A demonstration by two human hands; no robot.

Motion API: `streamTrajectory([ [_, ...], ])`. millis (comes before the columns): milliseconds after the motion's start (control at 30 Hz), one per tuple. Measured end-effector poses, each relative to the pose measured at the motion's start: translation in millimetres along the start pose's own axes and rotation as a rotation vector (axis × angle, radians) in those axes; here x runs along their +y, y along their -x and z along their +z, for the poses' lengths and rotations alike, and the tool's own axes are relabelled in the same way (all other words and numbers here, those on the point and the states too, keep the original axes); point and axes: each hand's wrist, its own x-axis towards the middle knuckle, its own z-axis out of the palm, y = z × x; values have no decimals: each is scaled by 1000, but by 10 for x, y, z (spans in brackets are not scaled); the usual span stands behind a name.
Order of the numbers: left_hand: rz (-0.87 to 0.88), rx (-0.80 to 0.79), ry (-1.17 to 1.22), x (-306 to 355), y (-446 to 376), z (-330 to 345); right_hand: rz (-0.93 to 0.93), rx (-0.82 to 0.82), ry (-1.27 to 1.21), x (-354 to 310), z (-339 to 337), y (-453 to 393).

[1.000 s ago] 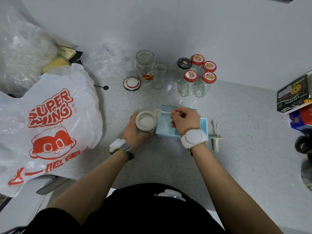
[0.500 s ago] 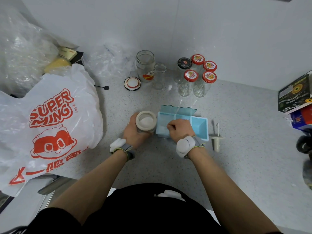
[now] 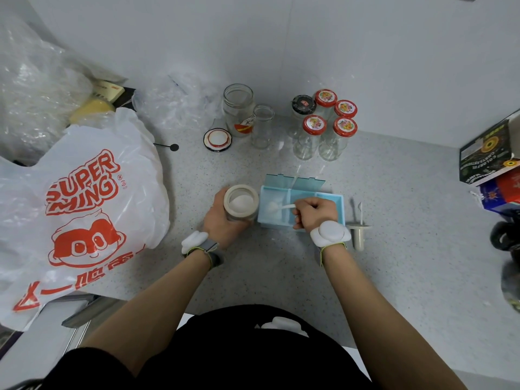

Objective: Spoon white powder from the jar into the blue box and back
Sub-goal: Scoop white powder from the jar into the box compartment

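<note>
**One more spoonful reaches the blue box**

Both hands are busy at the middle of the speckled counter [image 3: 281, 277]. A second ago the right hand [image 3: 315, 211] carried the white spoon [image 3: 278, 207] high, near the far rim of the jar; half a second ago it had dropped low over the box with the spoon hidden under its knuckles. Now the fingers are curled round the handle and the bowl lies down in the leftmost compartment of the blue box [image 3: 336, 199], where a pale layer of white powder [image 3: 271, 213] shows. That reads as a load going into the box, or a scoop starting back; I cannot tell which.

Left hand [image 3: 222, 220] has not shifted: it wraps the near side of the jar [image 3: 241, 203], which stands upright, touching the box's left wall, with powder visible inside. The box's hinged lid stands open on the far side. Just right of the box lies a small beige funnel-like piece [image 3: 359, 235], untouched.
</note>
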Motion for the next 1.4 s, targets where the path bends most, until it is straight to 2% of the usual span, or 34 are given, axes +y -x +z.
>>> streamTrajectory([
  [267,-5,-7,-2,-33,-6,-2,-20,-13,-42,-46,-27,48],
  [533,1,4,-6,-33,-9,8,-117,-76,-111,-457,54,206],
  [733,1,6,-1,-9,-4,5,-297,-182,161,-439,311,287],
  [933,20,6,-20,-9,15,1,-260,-230,199,-282,332,257],
  [1033,15,4,-19,-31,5,12,-259,-208,134,-294,265,241],
  [1167,7,4,-9,-63,-1,8,-281,-56,77,-312,132,159],
  [1267,7,2,-2,-52,2,15,-311,47,192,-213,22,41],
  [1400,11,9,-1,-65,2,11,-419,0,500,-100,15,-39],
])
